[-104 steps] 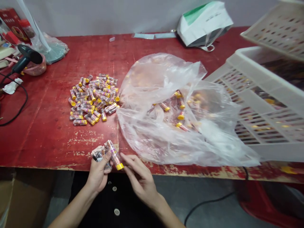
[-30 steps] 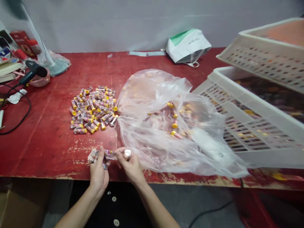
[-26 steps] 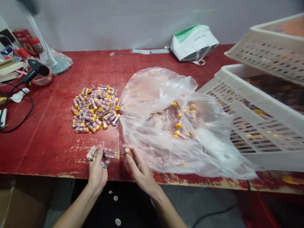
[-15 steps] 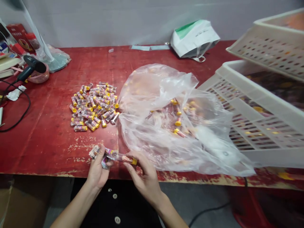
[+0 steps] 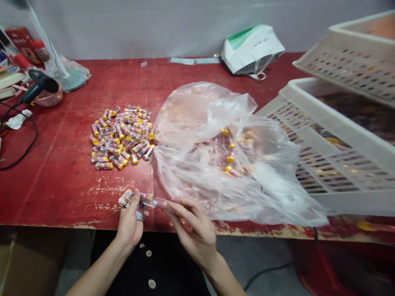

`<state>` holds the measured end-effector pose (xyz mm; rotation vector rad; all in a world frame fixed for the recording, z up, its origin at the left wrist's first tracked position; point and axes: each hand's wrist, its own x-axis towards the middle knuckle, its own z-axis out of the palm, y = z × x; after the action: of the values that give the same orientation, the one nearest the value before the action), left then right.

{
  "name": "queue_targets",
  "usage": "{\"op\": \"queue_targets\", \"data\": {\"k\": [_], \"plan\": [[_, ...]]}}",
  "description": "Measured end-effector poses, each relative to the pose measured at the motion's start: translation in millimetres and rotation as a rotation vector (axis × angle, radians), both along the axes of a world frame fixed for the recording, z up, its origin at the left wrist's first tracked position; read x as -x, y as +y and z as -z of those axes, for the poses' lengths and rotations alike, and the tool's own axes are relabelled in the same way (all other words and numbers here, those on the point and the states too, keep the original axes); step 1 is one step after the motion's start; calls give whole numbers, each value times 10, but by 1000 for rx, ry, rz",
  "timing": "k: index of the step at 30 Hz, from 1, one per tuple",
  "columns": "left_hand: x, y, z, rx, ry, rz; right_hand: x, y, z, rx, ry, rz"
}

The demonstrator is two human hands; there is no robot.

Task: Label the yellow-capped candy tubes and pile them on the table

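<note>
A plain pale grey wall (image 5: 138,24) runs along the far side and is lit evenly. A workbench with a red-painted top (image 5: 61,193) is set against it, its paint worn and chipped along the near edge. A white and green paper bag (image 5: 251,49) is left at the bench's far edge. Below the near edge, a grey floor (image 5: 247,250) is seen, crossed on the right by a black cable (image 5: 268,270). A cardboard box (image 5: 31,263) is placed near left, and a red plastic stool (image 5: 327,267) near right.
</note>
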<state>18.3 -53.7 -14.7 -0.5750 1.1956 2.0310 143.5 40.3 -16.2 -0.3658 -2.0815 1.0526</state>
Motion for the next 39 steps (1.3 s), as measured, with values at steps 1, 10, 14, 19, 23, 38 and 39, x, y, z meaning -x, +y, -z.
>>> {"op": "queue_targets", "data": {"k": [1, 10, 14, 19, 23, 38, 39], "plan": [[2, 3, -4, 10, -11, -2, -8, 7, 0, 3, 1, -7], [0, 42, -7, 22, -5, -30, -91, 90, -18, -19, -14, -117], [5, 58, 2, 6, 2, -22, -124, 126, -38, -46, -15, -165], [-17, 56, 3, 8, 47, -14, -144, 151, -15, -32, -30, -164], [-53, 33, -3, 45, 110, 12, -126, 129, -16, -21, -34, -100], [-141, -69, 16, -5, 293, 246, 78, -61, 79, 234, -47, -176], [-141, -72, 27, 4, 300, 235, 102, -68, 75, 227, -38, -180]]}}
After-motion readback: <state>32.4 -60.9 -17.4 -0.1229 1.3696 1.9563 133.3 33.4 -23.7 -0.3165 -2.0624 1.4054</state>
